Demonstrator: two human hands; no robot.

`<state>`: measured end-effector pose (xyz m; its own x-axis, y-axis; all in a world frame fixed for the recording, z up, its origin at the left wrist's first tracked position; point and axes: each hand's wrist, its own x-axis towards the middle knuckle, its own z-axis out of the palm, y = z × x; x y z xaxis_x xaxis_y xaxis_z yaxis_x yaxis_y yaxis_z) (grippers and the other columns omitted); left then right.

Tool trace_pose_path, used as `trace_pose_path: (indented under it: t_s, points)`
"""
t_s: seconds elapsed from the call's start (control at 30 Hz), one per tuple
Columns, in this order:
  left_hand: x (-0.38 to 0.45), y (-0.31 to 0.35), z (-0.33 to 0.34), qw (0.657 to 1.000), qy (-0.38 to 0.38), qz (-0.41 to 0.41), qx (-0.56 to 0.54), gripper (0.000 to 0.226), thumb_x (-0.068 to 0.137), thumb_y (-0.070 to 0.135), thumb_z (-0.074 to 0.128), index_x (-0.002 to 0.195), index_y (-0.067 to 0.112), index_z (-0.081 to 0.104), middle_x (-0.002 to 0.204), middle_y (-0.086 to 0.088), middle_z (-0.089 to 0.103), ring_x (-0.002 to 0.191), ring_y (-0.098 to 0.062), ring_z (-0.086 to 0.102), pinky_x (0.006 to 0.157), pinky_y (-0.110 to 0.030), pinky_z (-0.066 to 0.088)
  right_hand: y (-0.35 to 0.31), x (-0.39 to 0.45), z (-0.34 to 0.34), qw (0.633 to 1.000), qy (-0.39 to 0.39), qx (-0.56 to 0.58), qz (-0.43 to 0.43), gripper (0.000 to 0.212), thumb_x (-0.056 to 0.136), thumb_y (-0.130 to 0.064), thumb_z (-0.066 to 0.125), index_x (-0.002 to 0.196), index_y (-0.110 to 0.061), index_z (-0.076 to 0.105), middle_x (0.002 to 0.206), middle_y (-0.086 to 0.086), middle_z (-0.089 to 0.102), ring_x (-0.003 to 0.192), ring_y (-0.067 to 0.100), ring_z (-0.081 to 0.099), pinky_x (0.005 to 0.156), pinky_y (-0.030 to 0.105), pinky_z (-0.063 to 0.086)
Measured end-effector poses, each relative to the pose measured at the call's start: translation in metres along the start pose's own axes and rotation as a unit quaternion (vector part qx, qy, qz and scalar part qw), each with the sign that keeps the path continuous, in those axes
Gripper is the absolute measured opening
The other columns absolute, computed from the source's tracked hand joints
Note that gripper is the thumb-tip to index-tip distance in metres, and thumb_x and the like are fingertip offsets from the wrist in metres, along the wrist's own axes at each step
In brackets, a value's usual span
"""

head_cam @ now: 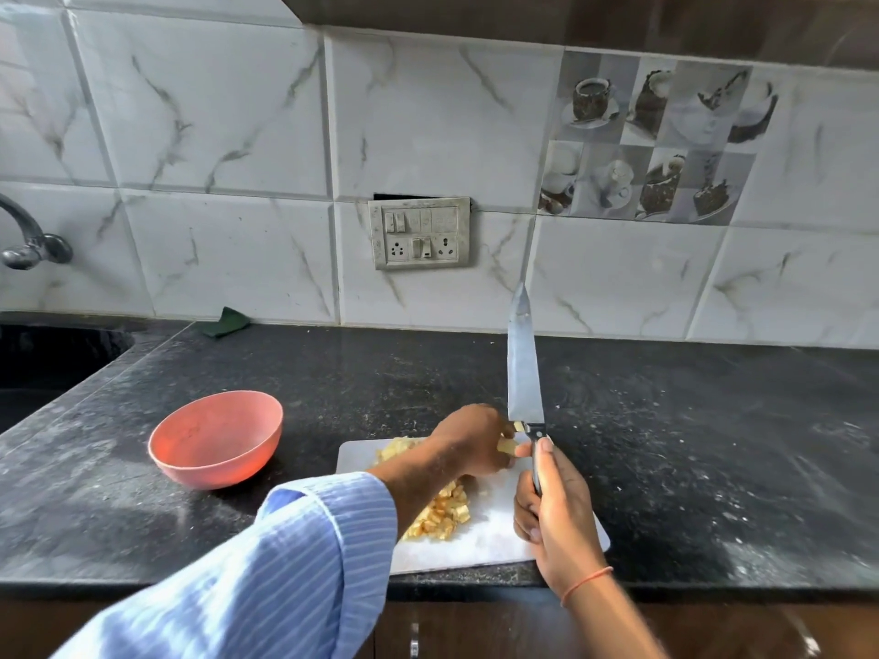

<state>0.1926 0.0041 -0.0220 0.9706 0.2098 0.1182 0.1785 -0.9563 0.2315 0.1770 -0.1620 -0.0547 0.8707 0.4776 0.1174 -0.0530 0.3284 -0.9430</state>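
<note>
Gripping the black handle of a knife (pixel 523 368), the right hand (pixel 554 501) sits at lower centre-right of the frame, fingers wrapped round it, with the blade pointing straight up in front of the tiled wall. The left hand (pixel 471 439), reaching in from a striped blue sleeve (pixel 285 563), curls its fingers round a pale piece of food (pixel 506 447) just beside the base of the blade. Below both hands a white cutting board (pixel 490 539) lies on the black counter (pixel 713 468), carrying a heap of yellow chopped pieces (pixel 442 516). A salmon-pink bowl (pixel 214 439) stands on the counter near the board's left side. Further back, a green cloth (pixel 226 322) rests against the wall, a tap (pixel 28 240) shows at the left edge, and a switch panel (pixel 419 233) is at centre.
</note>
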Motion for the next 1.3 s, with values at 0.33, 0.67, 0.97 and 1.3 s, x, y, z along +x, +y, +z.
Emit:
trace_pose_path:
  t_s: [0.33,0.67,0.97,1.3]
  points:
    - [-0.075,-0.086,-0.057,0.962,0.128,-0.158,-0.181,0.043,0.085,0.071,0.071,0.089,0.028,0.073,0.079,0.01,0.074,0.073,-0.009,0.069,0.064,-0.033,0.056,-0.004,-0.008,0.007,0.994,-0.02,-0.105,-0.008,0.039,0.105,-0.052,0.051,0.098,-0.018,0.068,0.062,0.004,0.03,0.048,0.016,0.021,0.049,0.024,0.019]
    - [-0.175,-0.116,-0.015,0.79,0.36,-0.261,-0.422,0.044,0.089,0.072,0.068,0.095,0.028,0.072,0.083,0.016,0.076,0.076,0.0,0.068,0.069,-0.021,0.049,-0.029,-0.057,0.061,0.868,-0.14,-0.476,-0.017,0.032,0.108,-0.046,0.048,0.096,-0.025,0.069,0.059,-0.009,0.059,0.049,0.005,0.045,0.049,0.026,0.032]
    - [-0.181,-0.114,-0.007,0.818,0.36,-0.262,-0.365,0.038,0.091,0.07,0.067,0.097,0.032,0.069,0.087,0.017,0.075,0.082,0.006,0.067,0.077,-0.028,0.058,-0.018,-0.106,0.098,0.737,-0.125,-0.661,-0.063,0.029,0.11,-0.041,0.035,0.123,-0.028,0.056,0.104,-0.002,0.072,0.09,0.024,0.064,0.072,0.036,0.048]
    - [-0.176,-0.112,0.004,0.903,0.262,-0.274,-0.202,0.045,0.074,0.074,0.07,0.083,0.031,0.06,0.083,0.013,0.065,0.076,-0.005,0.062,0.065,-0.035,0.056,-0.026,-0.109,0.087,0.692,-0.108,-0.71,-0.073,0.039,0.111,-0.04,0.032,0.146,-0.03,0.045,0.109,-0.001,0.073,0.101,0.021,0.069,0.079,0.033,0.052]
